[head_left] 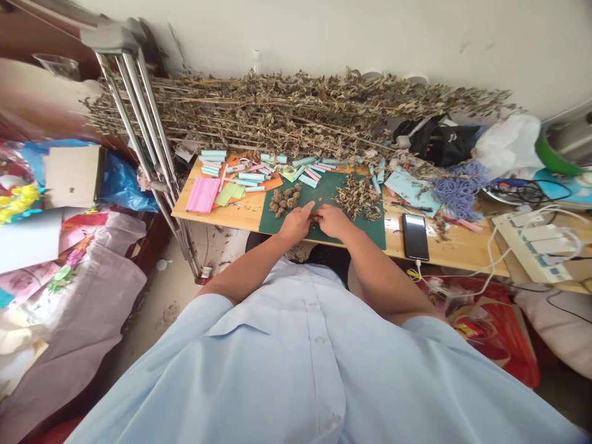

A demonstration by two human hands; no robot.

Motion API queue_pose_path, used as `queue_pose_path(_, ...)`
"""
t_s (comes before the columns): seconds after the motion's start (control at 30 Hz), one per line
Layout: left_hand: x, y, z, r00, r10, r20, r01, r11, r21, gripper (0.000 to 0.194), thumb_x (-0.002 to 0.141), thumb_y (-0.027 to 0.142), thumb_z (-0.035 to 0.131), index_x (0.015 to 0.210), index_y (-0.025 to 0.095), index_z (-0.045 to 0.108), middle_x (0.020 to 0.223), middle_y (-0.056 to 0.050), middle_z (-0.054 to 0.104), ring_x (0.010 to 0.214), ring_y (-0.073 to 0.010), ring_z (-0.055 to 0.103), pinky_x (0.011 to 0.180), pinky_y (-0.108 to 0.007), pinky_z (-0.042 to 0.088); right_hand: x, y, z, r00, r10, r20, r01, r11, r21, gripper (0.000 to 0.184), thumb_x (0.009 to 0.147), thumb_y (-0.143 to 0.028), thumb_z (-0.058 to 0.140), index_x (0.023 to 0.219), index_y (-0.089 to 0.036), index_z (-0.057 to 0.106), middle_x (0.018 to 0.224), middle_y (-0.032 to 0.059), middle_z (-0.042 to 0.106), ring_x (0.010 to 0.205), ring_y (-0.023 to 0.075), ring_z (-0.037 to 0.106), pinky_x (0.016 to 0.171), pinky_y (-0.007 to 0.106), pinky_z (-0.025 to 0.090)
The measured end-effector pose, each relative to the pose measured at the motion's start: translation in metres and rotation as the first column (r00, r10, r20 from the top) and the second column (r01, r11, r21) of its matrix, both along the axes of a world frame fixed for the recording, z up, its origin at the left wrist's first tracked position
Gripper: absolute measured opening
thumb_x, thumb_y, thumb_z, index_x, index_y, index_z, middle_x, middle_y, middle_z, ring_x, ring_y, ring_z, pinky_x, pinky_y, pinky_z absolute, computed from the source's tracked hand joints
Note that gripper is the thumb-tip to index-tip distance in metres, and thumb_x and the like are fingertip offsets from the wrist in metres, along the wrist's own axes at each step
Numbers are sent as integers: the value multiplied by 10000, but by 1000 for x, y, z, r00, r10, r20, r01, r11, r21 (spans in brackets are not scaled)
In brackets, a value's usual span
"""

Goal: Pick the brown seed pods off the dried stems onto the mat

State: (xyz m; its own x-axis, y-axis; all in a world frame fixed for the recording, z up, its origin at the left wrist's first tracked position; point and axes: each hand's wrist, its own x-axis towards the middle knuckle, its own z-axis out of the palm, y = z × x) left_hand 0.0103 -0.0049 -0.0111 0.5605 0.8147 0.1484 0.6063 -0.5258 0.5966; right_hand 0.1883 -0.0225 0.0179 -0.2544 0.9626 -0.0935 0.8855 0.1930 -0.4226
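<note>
At the left a metal crutch (148, 132) leans beside the wooden table (185, 206), where pink paper (203, 194) lies flat. Next, on the left part of a green mat (319, 190), sits a cluster of rough, grey-brown balls (283, 200), knobbly and roundish, its long axis slanting from lower left to upper right. Just right of it, near the mat's front edge, the left hand (296, 224) has its thumb pointing up and rightward; dark brown plant bits (315, 219) show at the fingertips, mostly hidden, so their long axis cannot be told. The right hand (332, 221) bends its fingers leftward to meet them; whether either hand grips the bits, I cannot tell. Farther right lie curled, brittle dry leaves (358, 197), pointing every way, then a black phone (415, 237).
</note>
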Motion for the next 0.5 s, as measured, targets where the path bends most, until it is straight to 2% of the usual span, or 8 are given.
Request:
queue_pose_path(0.13,0,1,-3,1000,5,18,-5,1000,-3,540,913,126,481,1452,94,501,1087,-160,706,1115,-268,629,1022,-412,503,2,1,0,999,-35,-18,35,999,-21,262,989,-246,553,1081,-207,796,1044,83,732,999,199,659,928,269,469)
queue_pose_path(0.33,-1,1,-3,1000,17,14,-17,999,36,520,900,120,509,1419,95,527,1103,-159,685,1096,-265,615,1015,-403,491,-3,-1,-4,991,-133,-13,133,991,15,223,930,-211,615,1044,-221,806,1038,61,744,975,196,669,886,260,477)
queue_pose_path(0.4,-1,2,-3,1000,8,-12,-7,995,95,437,897,137,524,1325,102,606,1126,-167,665,1107,-275,596,1024,-420,479,-3,-1,-7,990,-136,-28,137,990,33,220,912,-199,624,1028,-223,809,1027,58,744,966,199,669,880,267,479)
queue_pose_path(0.5,0,7,-3,997,-28,-73,39,986,159,266,908,164,522,1084,127,718,1076,-157,647,1072,-273,582,999,-423,479,-3,-1,-10,987,-147,-61,150,987,50,197,895,-201,642,991,-226,813,999,57,742,936,204,665,861,282,484)
